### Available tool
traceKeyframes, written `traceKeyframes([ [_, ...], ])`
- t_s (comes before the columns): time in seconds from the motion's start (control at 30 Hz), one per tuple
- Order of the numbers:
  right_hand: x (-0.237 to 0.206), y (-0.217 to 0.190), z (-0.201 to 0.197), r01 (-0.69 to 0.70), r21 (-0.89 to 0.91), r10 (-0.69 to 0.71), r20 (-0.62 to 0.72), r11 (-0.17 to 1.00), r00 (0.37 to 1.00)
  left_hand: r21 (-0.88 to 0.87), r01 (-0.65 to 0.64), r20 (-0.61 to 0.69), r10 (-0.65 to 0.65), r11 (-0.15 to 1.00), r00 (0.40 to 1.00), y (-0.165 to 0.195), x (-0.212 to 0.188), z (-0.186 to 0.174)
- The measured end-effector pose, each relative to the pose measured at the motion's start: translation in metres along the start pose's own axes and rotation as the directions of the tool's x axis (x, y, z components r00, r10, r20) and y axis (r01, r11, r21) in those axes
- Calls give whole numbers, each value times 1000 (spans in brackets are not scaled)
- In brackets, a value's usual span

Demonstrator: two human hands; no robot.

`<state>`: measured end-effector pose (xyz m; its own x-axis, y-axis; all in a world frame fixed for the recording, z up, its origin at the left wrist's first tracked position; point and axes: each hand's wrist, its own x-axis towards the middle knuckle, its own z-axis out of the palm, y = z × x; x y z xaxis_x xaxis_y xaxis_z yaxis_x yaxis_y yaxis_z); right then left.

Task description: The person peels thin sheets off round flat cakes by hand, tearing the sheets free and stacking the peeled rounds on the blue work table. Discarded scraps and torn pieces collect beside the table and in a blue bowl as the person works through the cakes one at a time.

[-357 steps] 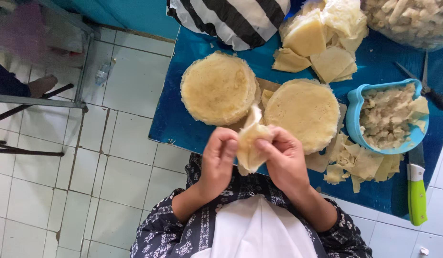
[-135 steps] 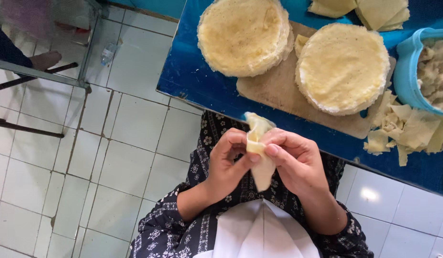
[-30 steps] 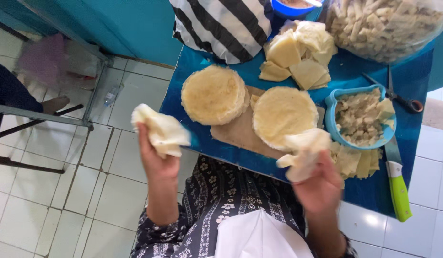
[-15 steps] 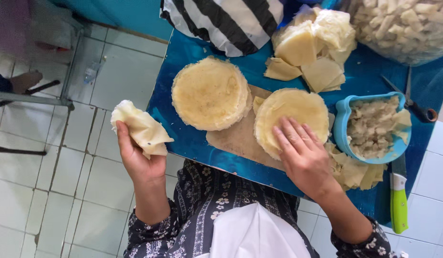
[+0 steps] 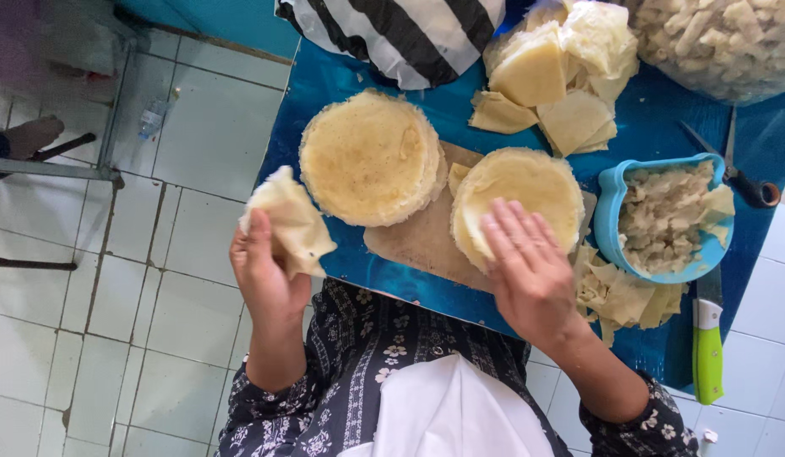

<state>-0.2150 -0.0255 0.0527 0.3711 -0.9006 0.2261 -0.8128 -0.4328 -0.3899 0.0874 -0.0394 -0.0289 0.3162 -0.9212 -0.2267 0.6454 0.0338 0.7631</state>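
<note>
The person's left hand (image 5: pixel 270 279) is raised over the tiled floor, just off the blue counter (image 5: pixel 325 85), its grip closed around a folded pastry parcel (image 5: pixel 287 222) whose long axis tilts up and left. The right hand (image 5: pixel 528 271) lies flat, fingers spread, on the right stack of round wrappers (image 5: pixel 515 182), which rests on a wooden board (image 5: pixel 418 241) beside a second stack (image 5: pixel 369 158).

The left hand (image 5: pixel 265 283) grips a folded pale wrapper (image 5: pixel 289 222) off the blue table (image 5: pixel 325 85). The right hand (image 5: pixel 528 271) lies flat on a round wrapper stack (image 5: pixel 528 182), beside another stack (image 5: pixel 369 158).
</note>
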Motion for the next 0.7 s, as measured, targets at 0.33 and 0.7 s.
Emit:
traceKeyframes([
  [0.33,-36,12,-11,-366,926,166,348,94,923,480,125,710,-468,868,525,10,-48,87],
  [0.7,-66,53,-26,-478,850,614,259,222,745,645,-44,575,-446,763,686,-30,-33,137],
])
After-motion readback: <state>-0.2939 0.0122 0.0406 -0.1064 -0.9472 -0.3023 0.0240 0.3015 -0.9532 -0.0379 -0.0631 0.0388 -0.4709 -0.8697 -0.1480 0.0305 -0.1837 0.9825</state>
